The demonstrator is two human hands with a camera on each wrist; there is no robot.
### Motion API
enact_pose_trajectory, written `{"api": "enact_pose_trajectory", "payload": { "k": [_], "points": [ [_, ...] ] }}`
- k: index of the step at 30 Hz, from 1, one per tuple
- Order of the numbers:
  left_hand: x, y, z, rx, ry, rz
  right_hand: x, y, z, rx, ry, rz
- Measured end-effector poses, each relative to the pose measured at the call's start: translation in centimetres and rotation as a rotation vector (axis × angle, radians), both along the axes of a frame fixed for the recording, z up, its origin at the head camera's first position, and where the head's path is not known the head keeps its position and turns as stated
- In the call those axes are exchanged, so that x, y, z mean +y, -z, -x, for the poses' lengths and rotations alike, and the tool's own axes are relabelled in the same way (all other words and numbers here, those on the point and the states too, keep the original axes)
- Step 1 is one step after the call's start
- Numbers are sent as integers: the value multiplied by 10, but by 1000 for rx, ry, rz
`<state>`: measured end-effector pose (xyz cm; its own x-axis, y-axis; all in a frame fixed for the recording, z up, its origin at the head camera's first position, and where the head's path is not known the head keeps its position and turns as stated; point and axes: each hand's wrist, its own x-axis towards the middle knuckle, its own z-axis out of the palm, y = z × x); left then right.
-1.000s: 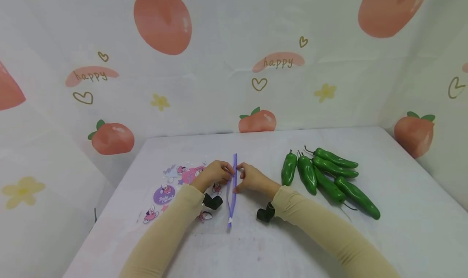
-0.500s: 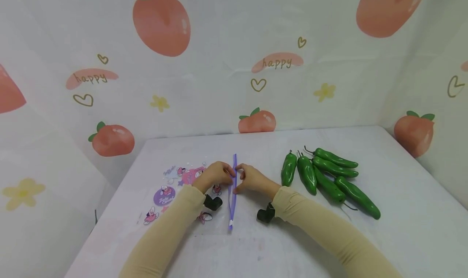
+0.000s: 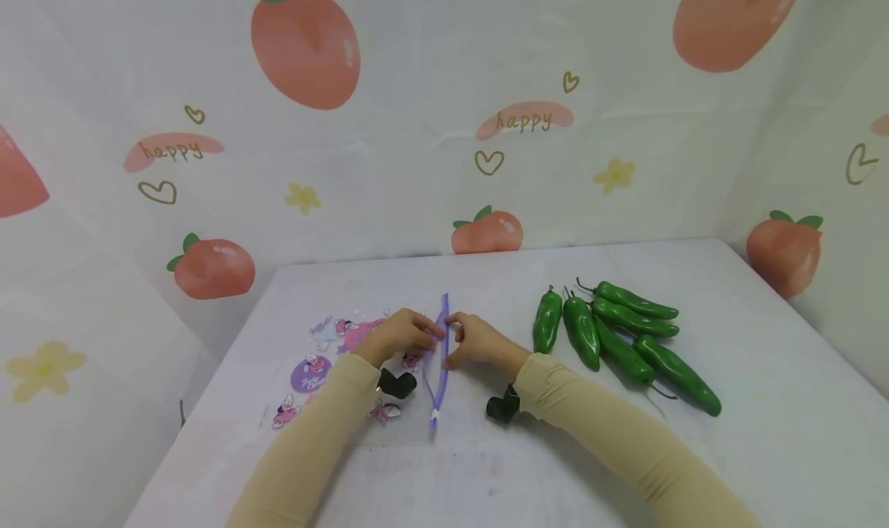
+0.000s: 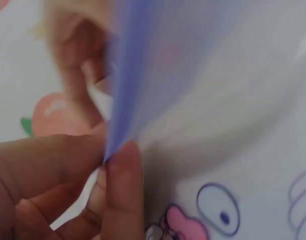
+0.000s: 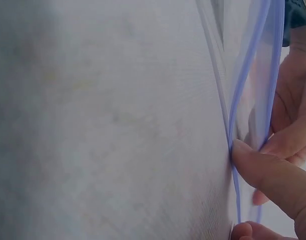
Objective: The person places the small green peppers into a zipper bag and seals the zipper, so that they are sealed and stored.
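A clear zip bag (image 3: 310, 375) with pink and purple cartoon prints lies flat on the table, its purple zip edge (image 3: 442, 385) toward the right. The two lips stand apart, leaving a narrow gap, and join at a white slider (image 3: 434, 414) at the near end. My left hand (image 3: 401, 335) pinches the left lip; the left wrist view shows thumb and finger (image 4: 123, 185) on that purple strip. On the other lip, my right hand (image 3: 484, 344) grips with curled fingers. Its thumb (image 5: 260, 167) presses against the purple edge in the right wrist view.
Several green peppers (image 3: 628, 321) lie grouped right of my right hand on the white table (image 3: 514, 474). A white cloth wall (image 3: 389, 173) with fruit prints stands behind the table. A black wrist camera (image 3: 398, 384) sits at my left wrist, another (image 3: 501, 407) at my right.
My left hand has shifted slightly left with its lip of the bag, so the gap between the lips is wider. My right hand stays nearly still. The peppers have not moved.
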<state>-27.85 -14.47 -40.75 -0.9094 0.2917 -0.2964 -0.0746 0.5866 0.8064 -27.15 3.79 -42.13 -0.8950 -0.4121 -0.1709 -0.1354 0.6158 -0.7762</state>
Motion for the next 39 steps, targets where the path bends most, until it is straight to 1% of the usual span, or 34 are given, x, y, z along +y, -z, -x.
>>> {"api": "enact_pose_trajectory", "payload": {
  "k": [3, 5, 7, 9, 12, 13, 18, 21, 24, 27, 31, 33, 36, 39],
  "points": [
    [-12, -1, 1, -101, -38, -154, -1, 0, -1, 11, -4, -14],
    [-19, -6, 0, -139, -68, -236, -1, 0, -1, 16, -6, -24],
    [-25, -13, -1, -152, -80, -297, -1, 0, -1, 20, -4, -30],
    [-32, -19, -2, -157, -75, -348, -1, 0, -1, 17, -2, -38],
    [-39, -29, -4, -140, -50, -399, -1, 0, 0, 18, 3, -40],
    [-42, -32, -6, -137, -50, -415, 0, -1, 0, 16, 3, -39],
    [-53, -41, -12, -114, -65, -478, 0, 0, 1, 14, -6, -29],
    [-57, -45, -14, -112, -86, -506, -1, 1, 2, 11, -9, -42],
    [-61, -49, -16, -106, -104, -509, -2, 2, 3, 11, -16, -52],
    [-63, -52, -18, -91, -94, -505, -2, 1, 2, 19, -24, -58],
    [-64, -56, -19, -74, -53, -525, -3, -1, 1, 28, -32, -57],
    [-65, -57, -20, -69, -48, -528, -3, -1, 1, 22, -35, -56],
    [-65, -59, -20, -60, -51, -523, -3, -2, 1, 12, -38, -64],
    [-65, -62, -20, -67, -67, -526, -3, -2, 1, 12, -40, -72]
  ]
}}
